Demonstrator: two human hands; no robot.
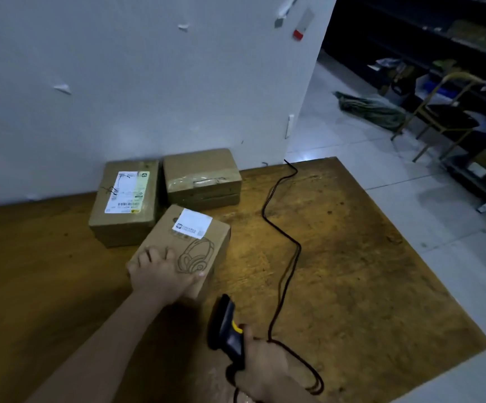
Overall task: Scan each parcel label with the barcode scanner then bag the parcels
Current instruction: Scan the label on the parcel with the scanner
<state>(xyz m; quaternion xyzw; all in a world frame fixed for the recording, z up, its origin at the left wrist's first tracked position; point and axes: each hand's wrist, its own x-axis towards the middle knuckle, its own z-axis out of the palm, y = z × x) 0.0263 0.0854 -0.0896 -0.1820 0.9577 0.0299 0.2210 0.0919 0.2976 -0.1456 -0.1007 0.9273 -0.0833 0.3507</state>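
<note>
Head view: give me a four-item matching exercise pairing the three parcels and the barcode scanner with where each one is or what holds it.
Things
1. headphone-print box
2. long-label box
3. taped box
4. barcode scanner

Places or states
A. gripped in the right hand
B. back right, no label showing on top
C. back left, near the wall
D. left hand lies on its top

Pairs: 1-D, 2-C, 3-B, 4-A

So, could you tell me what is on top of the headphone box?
A white label at its far end and the left hand resting on its near end; whatever the hand covers is hidden.
</note>
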